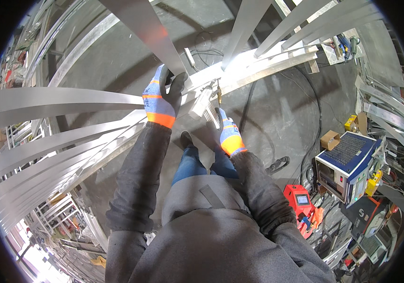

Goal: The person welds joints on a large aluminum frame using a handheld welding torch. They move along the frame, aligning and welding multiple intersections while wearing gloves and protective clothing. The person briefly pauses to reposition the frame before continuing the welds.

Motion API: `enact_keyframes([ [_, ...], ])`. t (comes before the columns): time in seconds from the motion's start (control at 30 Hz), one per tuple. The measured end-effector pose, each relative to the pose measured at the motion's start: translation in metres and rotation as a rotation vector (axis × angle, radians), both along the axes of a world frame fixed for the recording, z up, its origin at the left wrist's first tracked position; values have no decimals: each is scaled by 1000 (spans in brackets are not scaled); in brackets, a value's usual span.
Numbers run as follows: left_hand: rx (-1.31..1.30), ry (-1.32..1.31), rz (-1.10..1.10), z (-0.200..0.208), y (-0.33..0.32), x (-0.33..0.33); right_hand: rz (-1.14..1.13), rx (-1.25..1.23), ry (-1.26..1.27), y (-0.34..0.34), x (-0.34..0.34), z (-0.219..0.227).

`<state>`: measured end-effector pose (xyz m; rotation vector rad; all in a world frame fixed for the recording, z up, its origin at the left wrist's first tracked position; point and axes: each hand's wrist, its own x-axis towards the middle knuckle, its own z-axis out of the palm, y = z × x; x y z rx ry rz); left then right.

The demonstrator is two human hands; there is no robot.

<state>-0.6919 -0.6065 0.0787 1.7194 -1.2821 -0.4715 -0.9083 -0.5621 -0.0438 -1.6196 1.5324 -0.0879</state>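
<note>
My left hand [160, 96], in a blue, orange and black glove, is closed on the lower part of a flat metal slat [141, 23] that rises toward the top of the view. The slat's foot meets a long metal rail [258, 70]. My right hand [229, 132], gloved alike, grips a silver handheld welding torch [203, 102] with a brass-coloured fitting [219, 92]. The torch lies close beside the rail, between my hands. Its handle is partly hidden by my right fingers. White glare washes out part of the rail beyond the torch.
More slats [65, 101] stand in a row along the rail on both sides. A black cable [319, 118] curves over the floor at right. Beyond it are a blue-and-white machine [346, 162] and a red unit with a screen [301, 200]. Metal profiles [386, 104] lie at far right.
</note>
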Motion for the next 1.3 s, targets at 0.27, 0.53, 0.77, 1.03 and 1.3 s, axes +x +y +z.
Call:
enact_keyframes([
  [0.27,-24,-12,-2,-1,1,1,-6,15,-5,-3,5,1],
  [0.53,5,-26,7,-1,1,2,-22,-26,-25,1,5,1],
  [0.77,7,-27,18,-1,1,2,-26,-20,-31,6,0,-3],
  [1.03,73,-16,15,1,2,1,-25,-88,-66,16,-5,-2],
  [1.3,16,-50,-3,0,1,1,-34,-30,-23,24,-9,3],
])
